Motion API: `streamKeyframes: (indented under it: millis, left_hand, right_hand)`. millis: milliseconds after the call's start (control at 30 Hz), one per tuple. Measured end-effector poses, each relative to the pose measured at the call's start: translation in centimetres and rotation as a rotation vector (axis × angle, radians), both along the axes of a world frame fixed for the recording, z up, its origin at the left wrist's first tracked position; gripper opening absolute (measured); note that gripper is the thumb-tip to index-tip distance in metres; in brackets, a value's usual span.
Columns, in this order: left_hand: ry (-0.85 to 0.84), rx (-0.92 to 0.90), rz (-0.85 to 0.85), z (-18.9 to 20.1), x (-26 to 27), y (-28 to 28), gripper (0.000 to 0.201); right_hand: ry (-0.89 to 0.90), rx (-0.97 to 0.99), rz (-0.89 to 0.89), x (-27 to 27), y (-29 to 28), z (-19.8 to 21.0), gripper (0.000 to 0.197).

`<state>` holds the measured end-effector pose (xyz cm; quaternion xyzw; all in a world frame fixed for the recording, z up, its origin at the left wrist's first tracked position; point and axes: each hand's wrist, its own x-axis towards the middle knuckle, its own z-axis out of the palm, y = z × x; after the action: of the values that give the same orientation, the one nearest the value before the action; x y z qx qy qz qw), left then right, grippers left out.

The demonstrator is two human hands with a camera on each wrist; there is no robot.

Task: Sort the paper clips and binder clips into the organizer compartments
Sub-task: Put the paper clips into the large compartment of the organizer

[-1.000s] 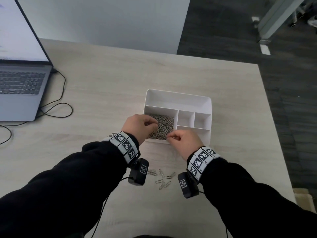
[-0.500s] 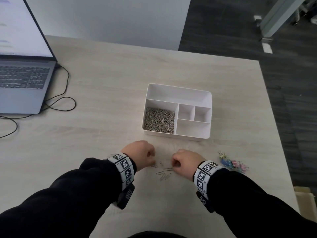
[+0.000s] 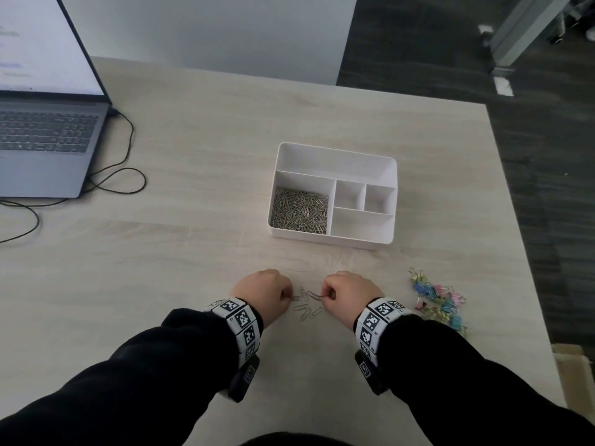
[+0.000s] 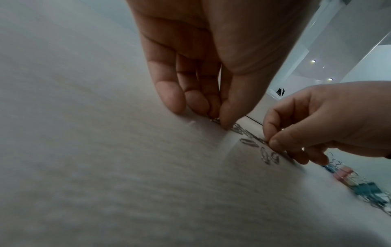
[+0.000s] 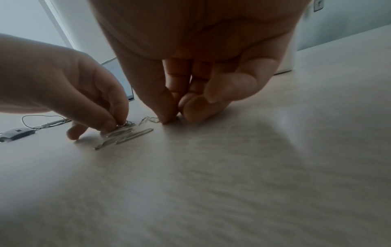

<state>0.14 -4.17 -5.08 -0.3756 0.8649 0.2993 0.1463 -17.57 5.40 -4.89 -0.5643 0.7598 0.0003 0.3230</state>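
Note:
A white organizer [image 3: 336,162] sits mid-table, and its near-left compartment holds a heap of silver paper clips [image 3: 300,211]. Its other compartments show nothing inside. Several loose paper clips [image 3: 306,306] lie on the table between my hands. My left hand [image 3: 288,296] pinches one paper clip [image 4: 216,120] against the tabletop with thumb and fingers. Just to its right, my right hand [image 3: 324,296] pinches another paper clip [image 4: 261,140] at the table surface. In the right wrist view the right thumb and fingertips [image 5: 167,119] press together on the table. A pile of coloured binder clips [image 3: 439,305] lies right of my right hand.
An open laptop [image 3: 45,149] stands at the table's far left with a black cable [image 3: 119,181] looping beside it. The table's right edge [image 3: 515,239] runs close to the binder clips, with dark floor beyond. A cardboard box [image 3: 573,365] shows at lower right.
Both hands left the organizer's paper clip compartment and drew back toward me to the loose clips. They now pinch clips on the table.

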Motion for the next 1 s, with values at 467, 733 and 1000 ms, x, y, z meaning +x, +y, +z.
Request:
streamKeyframes:
  millis: [467, 733, 1000]
  left_hand:
    - [0.059, -0.052, -0.04, -0.8, -0.5, 2.8, 0.061]
    - [0.101, -0.083, -0.046, -0.7, -0.7, 2.3, 0.02]
    - [-0.023, -0.103, -0.125, 0.1, -1.8, 1.3, 0.022]
  right_hand:
    - [-0.054, -0.059, 0.06, 1.4, 1.0, -0.8, 0.051]
    - [0.018, -0.053, 0.124, 1.8, 0.5, -0.4, 0.022]
    - [0.034, 0.045, 0.101, 1.9, 0.0, 0.2, 0.018]
